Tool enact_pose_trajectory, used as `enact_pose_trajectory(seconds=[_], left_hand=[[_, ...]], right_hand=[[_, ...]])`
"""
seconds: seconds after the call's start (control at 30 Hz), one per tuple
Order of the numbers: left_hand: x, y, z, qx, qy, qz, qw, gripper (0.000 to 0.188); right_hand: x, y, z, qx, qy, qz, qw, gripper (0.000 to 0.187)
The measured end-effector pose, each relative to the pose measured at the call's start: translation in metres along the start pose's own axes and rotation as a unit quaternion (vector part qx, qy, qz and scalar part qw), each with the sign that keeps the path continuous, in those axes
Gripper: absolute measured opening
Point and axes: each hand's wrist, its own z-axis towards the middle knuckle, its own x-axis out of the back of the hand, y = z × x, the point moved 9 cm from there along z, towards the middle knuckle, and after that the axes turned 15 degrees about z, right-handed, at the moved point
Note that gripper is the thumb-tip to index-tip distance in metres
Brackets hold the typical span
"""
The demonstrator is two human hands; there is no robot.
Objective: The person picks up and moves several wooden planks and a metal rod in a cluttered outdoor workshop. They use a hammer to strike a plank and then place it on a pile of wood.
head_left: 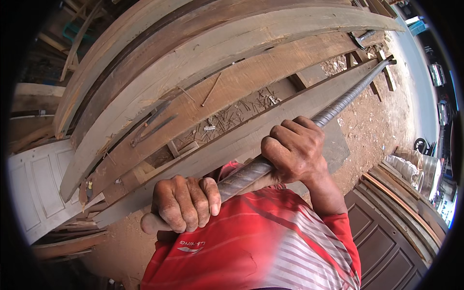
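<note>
Both of my hands are wrapped round a long ribbed steel pry bar [345, 96], which slants from the lower left up to the far right. My left hand [186, 205] grips it near its close end, in front of my red shirt. Farther along the shaft, my right hand [296, 147] is closed on it. The bar's forked tip [390, 60] lies past the end of a wooden plank [261, 123]. Nails [211, 89] and a pair of pincers [151, 126] rest on a brown board [227, 82] beyond my hands.
Thick timber beams [193, 53] lie side by side across the far side. A claw hammer [360, 39] sits at the far right. Many loose nails [241, 108] are scattered between the boards. A white panelled door [41, 183] is at left, a brown one [382, 241] at lower right.
</note>
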Motion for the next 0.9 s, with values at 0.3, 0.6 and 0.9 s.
enact_pose_trajectory(seconds=[0.3, 0.6, 0.9], left_hand=[[0.021, 0.001, 0.029, 0.356, -0.023, 0.41, 0.84, 0.051], [-0.012, 0.023, 0.031, 0.536, -0.135, 0.716, 0.427, 0.054], [-0.037, -0.082, 0.07, 0.491, -0.065, 0.854, 0.16, 0.047]], right_hand=[[0.001, 0.005, -0.002, -0.009, -0.024, 0.046, 0.999, 0.016], [0.102, 0.093, -0.053, 0.022, 0.128, 0.048, 0.99, 0.036], [0.31, 0.375, -0.265, -0.333, 0.341, -0.24, 0.846, 0.037]])
